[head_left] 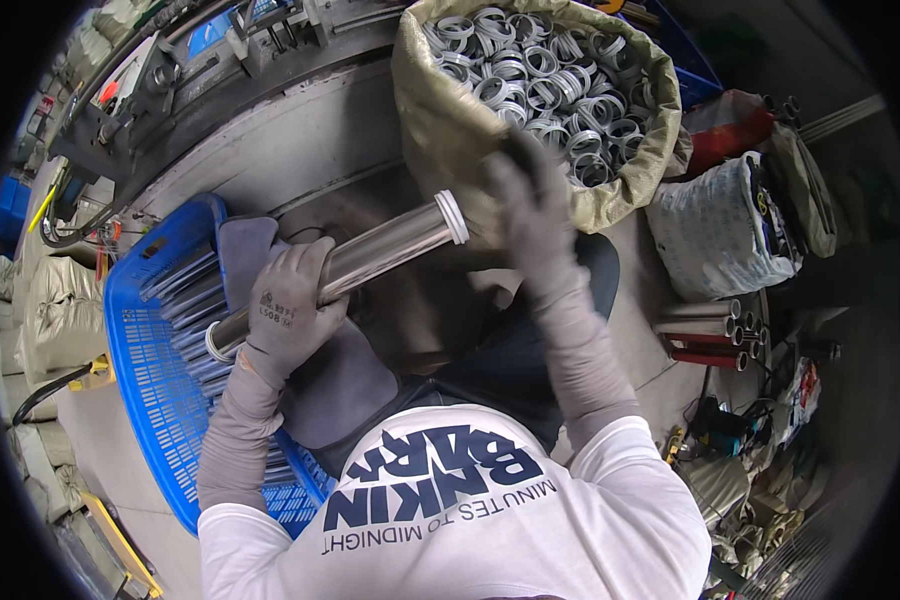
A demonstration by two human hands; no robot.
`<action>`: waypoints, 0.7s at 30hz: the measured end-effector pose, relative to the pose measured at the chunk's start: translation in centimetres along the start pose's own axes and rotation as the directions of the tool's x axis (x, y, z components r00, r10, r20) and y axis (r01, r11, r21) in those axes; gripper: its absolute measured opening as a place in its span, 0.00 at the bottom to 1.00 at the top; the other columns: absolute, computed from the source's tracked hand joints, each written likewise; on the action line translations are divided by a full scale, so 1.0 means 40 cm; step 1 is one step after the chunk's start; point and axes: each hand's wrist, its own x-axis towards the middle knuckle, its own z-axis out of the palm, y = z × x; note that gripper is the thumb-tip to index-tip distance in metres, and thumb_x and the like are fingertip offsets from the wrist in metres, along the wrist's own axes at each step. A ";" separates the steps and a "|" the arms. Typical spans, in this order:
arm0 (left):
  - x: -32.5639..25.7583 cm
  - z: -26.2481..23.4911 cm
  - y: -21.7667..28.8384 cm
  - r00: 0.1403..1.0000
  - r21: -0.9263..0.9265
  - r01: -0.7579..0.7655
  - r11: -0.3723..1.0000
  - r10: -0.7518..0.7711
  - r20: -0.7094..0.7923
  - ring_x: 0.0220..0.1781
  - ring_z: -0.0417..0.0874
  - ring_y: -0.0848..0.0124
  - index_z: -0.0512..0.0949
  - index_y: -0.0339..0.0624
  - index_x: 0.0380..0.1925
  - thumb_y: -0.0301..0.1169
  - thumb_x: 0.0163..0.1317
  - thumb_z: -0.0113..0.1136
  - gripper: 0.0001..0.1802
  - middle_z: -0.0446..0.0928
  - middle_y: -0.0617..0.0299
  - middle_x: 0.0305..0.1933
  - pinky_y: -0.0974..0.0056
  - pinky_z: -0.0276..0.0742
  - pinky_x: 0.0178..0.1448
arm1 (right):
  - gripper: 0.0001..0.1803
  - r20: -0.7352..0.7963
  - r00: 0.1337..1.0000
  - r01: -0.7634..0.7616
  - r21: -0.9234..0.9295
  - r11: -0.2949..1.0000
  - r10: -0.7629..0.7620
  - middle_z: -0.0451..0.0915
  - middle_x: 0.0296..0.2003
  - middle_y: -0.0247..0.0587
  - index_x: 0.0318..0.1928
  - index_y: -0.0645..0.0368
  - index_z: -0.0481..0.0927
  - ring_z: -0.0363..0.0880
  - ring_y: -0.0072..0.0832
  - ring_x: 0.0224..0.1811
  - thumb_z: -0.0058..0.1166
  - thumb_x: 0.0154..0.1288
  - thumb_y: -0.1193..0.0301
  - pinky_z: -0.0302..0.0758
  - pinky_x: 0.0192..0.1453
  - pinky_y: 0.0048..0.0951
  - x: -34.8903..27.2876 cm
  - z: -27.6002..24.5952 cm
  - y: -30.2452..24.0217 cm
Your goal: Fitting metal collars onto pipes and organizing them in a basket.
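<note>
My gloved left hand is wrapped round a shiny metal tube, which slants up to the right above my lap. A white ring sits on the tube's upper right end, and another white ring is at its lower left end. Just right of the tube, my gloved right hand is smeared by motion in front of a woven sack. Its fingers cannot be made out. Many loose grey-white rings fill that sack.
At my left stands a blue plastic basket of metal tubes. Machinery runs along the upper left. To the right are a white plastic bag, a red bag and several stacked tubes on the floor.
</note>
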 end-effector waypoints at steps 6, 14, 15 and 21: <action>0.000 0.014 -0.008 1.000 0.010 0.008 1.000 -0.008 0.001 0.52 0.83 0.46 0.77 0.39 0.60 0.30 0.48 0.70 0.34 0.81 0.46 0.49 0.47 0.77 0.57 | 0.37 0.041 0.949 -0.044 -0.964 0.261 0.314 0.80 0.61 0.54 0.62 0.57 0.81 0.78 0.51 0.66 0.68 0.63 0.43 0.75 0.69 0.47 0.280 -0.262 0.191; -0.009 -0.014 -0.018 1.000 0.000 -0.016 1.000 0.016 -0.009 0.54 0.82 0.45 0.76 0.38 0.63 0.31 0.50 0.70 0.36 0.81 0.44 0.52 0.47 0.77 0.60 | 0.36 0.061 0.991 -0.059 -0.618 0.784 0.123 0.84 0.56 0.49 0.68 0.61 0.77 0.84 0.43 0.58 0.70 0.61 0.63 0.80 0.64 0.38 0.246 -0.286 0.240; -0.019 -0.026 -0.026 1.000 0.005 -0.003 1.000 0.003 -0.017 0.54 0.82 0.45 0.76 0.38 0.63 0.31 0.50 0.70 0.36 0.81 0.44 0.52 0.47 0.77 0.60 | 0.36 0.085 0.978 -0.168 -0.226 0.960 0.191 0.84 0.56 0.48 0.69 0.63 0.76 0.85 0.42 0.58 0.68 0.61 0.68 0.81 0.64 0.37 0.237 -0.281 0.210; 0.032 -0.070 -0.092 1.000 0.188 0.016 0.982 -0.012 -0.019 0.59 0.79 0.44 0.75 0.38 0.65 0.29 0.53 0.70 0.36 0.79 0.43 0.56 0.46 0.75 0.65 | 0.41 0.295 0.942 -0.332 0.769 0.546 0.158 0.80 0.61 0.50 0.75 0.68 0.67 0.82 0.43 0.63 0.62 0.60 0.79 0.79 0.70 0.49 0.206 -0.259 0.127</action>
